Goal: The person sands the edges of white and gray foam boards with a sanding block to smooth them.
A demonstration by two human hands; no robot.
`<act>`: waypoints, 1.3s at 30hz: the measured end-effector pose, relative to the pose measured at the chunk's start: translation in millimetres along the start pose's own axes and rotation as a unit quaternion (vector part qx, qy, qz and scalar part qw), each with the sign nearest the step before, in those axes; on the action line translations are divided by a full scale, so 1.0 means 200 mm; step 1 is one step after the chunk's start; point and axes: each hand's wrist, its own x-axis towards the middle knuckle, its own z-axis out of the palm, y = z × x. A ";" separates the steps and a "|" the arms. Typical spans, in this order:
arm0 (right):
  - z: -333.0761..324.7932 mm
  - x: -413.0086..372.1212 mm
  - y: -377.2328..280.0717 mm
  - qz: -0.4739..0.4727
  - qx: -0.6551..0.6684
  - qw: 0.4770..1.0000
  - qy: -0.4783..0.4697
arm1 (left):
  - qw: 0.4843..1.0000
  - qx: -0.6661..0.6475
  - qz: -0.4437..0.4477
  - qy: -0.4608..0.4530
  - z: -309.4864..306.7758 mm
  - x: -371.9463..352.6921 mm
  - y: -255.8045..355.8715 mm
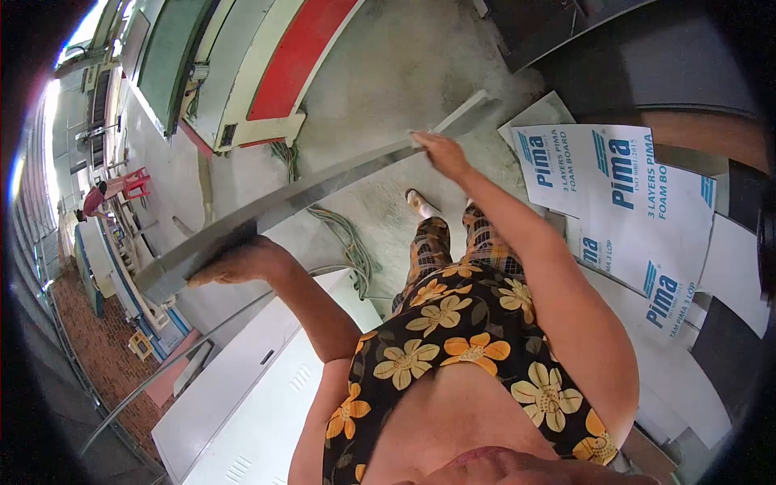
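- Fingers of your left hand are straightened and open, lying flat against the near side of the long grey panel.
- Your right hand grips that panel further right, its fingers bent at the edge.
- You hold the panel slantwise across the scene, above the concrete floor, from its near left end to its far right end.
- Beyond the panel, on the far side, stand a red-and-cream panelled unit and a green panel.
- Green hose lies looped on the floor between your left forearm and your legs.
- On the near left, below your left arm, is a white cabinet with vent slots.
- To your right, printed Pima foam boards overlap, with dark sheets beyond them.
- At the far left, a person in a red top is beside a red stool.
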 end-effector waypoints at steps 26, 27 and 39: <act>0.14 0.13 0.08 0.136 -0.144 0.978 -0.070 | 0.999 0.016 0.033 0.025 -0.13 0.22 -0.18; 0.14 0.14 0.05 0.152 -0.131 0.976 -0.084 | 0.998 0.027 0.044 0.025 -0.15 0.23 -0.20; 0.13 0.02 -0.24 0.080 0.131 0.975 0.161 | 0.999 0.030 0.023 0.030 -0.19 0.19 -0.16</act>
